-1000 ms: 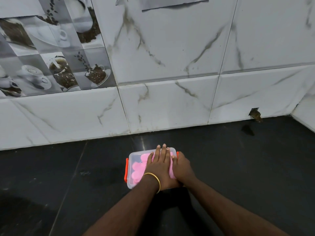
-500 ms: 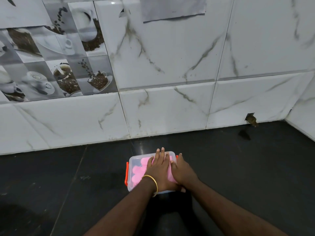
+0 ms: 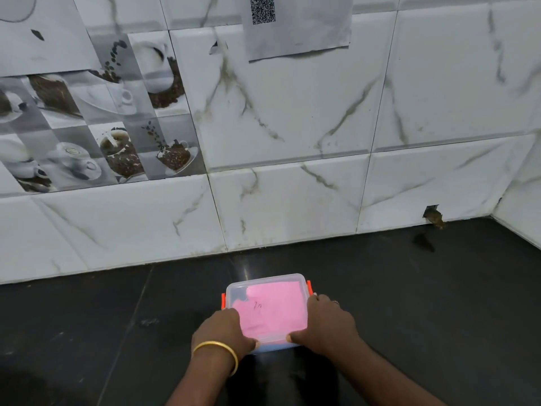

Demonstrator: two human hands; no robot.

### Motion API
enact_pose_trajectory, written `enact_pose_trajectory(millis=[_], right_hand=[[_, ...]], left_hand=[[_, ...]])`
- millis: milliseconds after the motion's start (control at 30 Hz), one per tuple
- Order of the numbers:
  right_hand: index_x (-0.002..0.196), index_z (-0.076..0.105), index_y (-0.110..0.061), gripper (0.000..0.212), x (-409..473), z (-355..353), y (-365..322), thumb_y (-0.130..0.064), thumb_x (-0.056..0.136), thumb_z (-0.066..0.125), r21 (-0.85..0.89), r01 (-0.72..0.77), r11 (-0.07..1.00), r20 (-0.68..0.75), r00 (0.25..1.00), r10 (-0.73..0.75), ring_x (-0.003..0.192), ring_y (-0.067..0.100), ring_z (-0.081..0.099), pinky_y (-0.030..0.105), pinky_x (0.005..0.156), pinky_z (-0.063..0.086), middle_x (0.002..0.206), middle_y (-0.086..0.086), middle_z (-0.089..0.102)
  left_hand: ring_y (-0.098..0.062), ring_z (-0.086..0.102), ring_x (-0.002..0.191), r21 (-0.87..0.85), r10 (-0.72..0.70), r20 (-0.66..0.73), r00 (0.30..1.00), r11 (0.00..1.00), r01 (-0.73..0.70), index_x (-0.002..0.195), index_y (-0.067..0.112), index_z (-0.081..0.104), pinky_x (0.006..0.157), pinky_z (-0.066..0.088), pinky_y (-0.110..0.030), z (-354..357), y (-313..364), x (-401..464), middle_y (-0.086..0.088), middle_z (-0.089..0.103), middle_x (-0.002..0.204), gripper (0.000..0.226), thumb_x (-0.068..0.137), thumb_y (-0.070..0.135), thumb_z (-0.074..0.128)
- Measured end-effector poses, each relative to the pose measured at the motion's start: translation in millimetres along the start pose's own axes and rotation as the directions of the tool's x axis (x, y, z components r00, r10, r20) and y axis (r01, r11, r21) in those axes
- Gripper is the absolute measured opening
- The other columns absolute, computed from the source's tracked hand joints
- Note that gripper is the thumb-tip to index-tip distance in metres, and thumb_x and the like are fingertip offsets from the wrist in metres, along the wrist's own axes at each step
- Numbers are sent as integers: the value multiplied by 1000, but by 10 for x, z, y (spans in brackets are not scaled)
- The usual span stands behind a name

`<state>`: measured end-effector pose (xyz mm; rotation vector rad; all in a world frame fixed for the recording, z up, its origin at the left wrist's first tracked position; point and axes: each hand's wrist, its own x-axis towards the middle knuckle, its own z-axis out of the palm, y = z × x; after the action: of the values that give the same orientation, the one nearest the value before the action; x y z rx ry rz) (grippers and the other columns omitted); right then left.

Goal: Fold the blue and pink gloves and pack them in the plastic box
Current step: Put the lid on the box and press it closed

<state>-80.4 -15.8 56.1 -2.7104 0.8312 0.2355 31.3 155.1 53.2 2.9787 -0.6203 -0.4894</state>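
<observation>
A small clear plastic box (image 3: 238,290) with orange side clips stands on the black counter, its clear lid on top. Folded pink glove (image 3: 272,312) shows through the lid, and a strip of blue shows at the box's near bottom edge (image 3: 272,347). My left hand (image 3: 224,332), with a gold bangle on the wrist, grips the box's near left corner. My right hand (image 3: 328,325) grips the near right side, thumb on the front edge. Both hands cover the near corners.
The black counter (image 3: 424,303) runs left and right of the box. A white marble-tiled wall (image 3: 292,200) rises just behind it, with a paper QR sheet (image 3: 295,22) and coffee-picture tiles (image 3: 96,127). A side wall closes the right corner, with a small hole (image 3: 433,215) at its base.
My hands have slid off the top of the lid to the box's two near sides. The pink glove now shows flat under the lid. The camera has tilted upward.
</observation>
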Motion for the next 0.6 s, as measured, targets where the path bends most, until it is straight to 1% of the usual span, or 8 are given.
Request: enact_pose_trajectory(millis=[100, 200, 267, 600], right_hand=[[130, 47, -17, 79, 27, 3, -5, -65, 71, 69, -46, 14, 999, -20, 1000, -15, 114, 21, 54, 36, 89, 49, 125, 2, 53], [121, 55, -19, 74, 78, -20, -10, -66, 67, 71, -61, 15, 998, -17, 1000, -16, 107, 19, 57, 35, 84, 49, 117, 1, 56], [119, 57, -19, 73, 128, -31, -15, -67, 66, 72, -71, 18, 997, -13, 1000, -19, 105, 19, 58, 34, 83, 51, 115, 1, 57], [120, 57, -18, 73, 532, -120, -82, -64, 67, 74, -55, 6, 998, 6, 1000, -5, 111, 22, 55, 36, 86, 47, 118, 3, 54]], left_hand=[[-17, 65, 92, 18, -22, -21, 1000, 1000, 22, 106, 24, 63, 75, 51, -27, 27, -18, -5, 3, 67, 105, 48, 68, 53, 66], [-18, 65, 95, 42, -25, -16, 1000, 999, 25, 106, 24, 63, 76, 50, -28, 4, -23, 41, 2, 66, 107, 50, 67, 54, 65], [-18, 65, 96, 45, -30, -5, 1000, 999, 30, 107, 24, 62, 75, 50, -28, -14, -27, 76, 2, 66, 108, 52, 66, 55, 67], [-19, 65, 97, -4, -23, 16, 1000, 1000, 23, 108, 21, 63, 79, 52, -29, -207, 32, 460, -1, 66, 109, 58, 63, 57, 73]])
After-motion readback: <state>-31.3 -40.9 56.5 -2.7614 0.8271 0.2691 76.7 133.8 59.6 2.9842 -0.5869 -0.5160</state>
